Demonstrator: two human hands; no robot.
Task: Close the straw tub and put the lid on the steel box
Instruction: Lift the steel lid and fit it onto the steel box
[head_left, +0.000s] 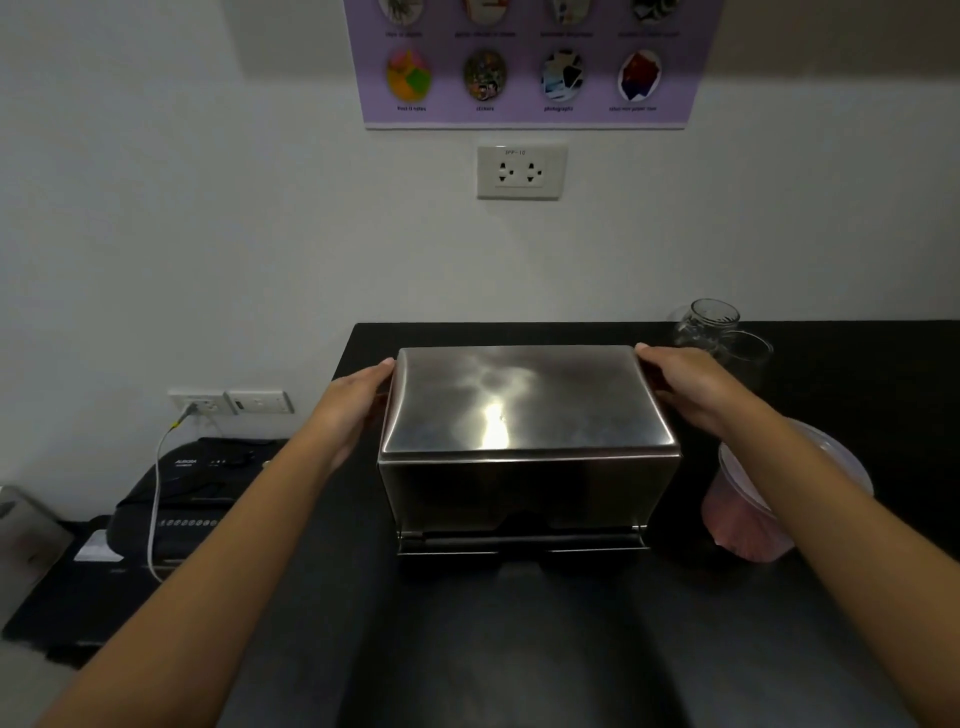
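Observation:
A steel box (524, 493) stands in the middle of the black counter (519, 649). Its shiny steel lid (524, 400) lies flat on top of it. My left hand (353, 405) grips the lid's left edge and my right hand (685, 384) grips its right edge. To the right of the box stands the clear straw tub (748, 525) with pink straws inside and a translucent lid (831, 457) on top, partly hidden by my right forearm.
Two clear glass jars (711, 322) stand at the back right of the counter. A black machine (176, 509) with a white cable sits on a lower surface to the left. The wall behind carries a socket (521, 171) and a purple poster (524, 62).

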